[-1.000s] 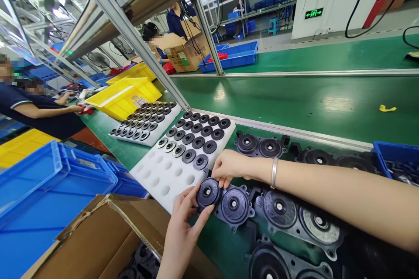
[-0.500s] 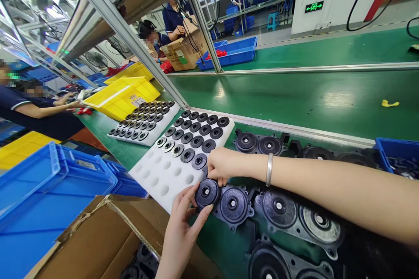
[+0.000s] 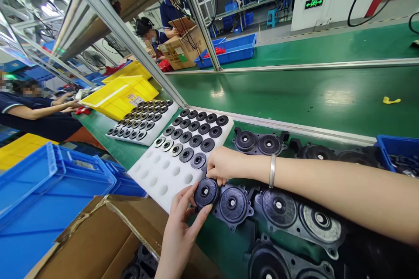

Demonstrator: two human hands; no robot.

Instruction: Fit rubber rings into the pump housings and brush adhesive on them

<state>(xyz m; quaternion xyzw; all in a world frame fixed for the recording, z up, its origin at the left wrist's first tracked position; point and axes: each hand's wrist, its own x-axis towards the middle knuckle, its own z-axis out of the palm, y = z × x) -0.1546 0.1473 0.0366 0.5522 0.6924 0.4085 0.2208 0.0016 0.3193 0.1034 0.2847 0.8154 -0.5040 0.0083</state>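
Observation:
My left hand [image 3: 185,222] grips a black disc [image 3: 206,192] between thumb and fingers. This disc sits over the left end of a black twin-round housing [image 3: 233,205] on the green bench. Just above it, my right hand [image 3: 218,163] has its fingers curled down at the housing's far edge; what they hold, if anything, is hidden. A silver bangle is on that wrist. Beside both hands lies a white foam tray [image 3: 175,181] with rows of black discs [image 3: 195,141] in its far part and bare hollows in its near part.
More twin-round housings [image 3: 278,207] lie under and around my right forearm. An opened cardboard box [image 3: 98,237] stands at the near left, beside blue crates [image 3: 29,192]. Behind are a second disc tray [image 3: 140,120], a yellow bin [image 3: 121,96] and a metal upright. Co-workers are at the far left.
My hands keep almost the same place and grip on the disc and housing. The view has shifted very slightly. A co-worker's hands at the far box have moved.

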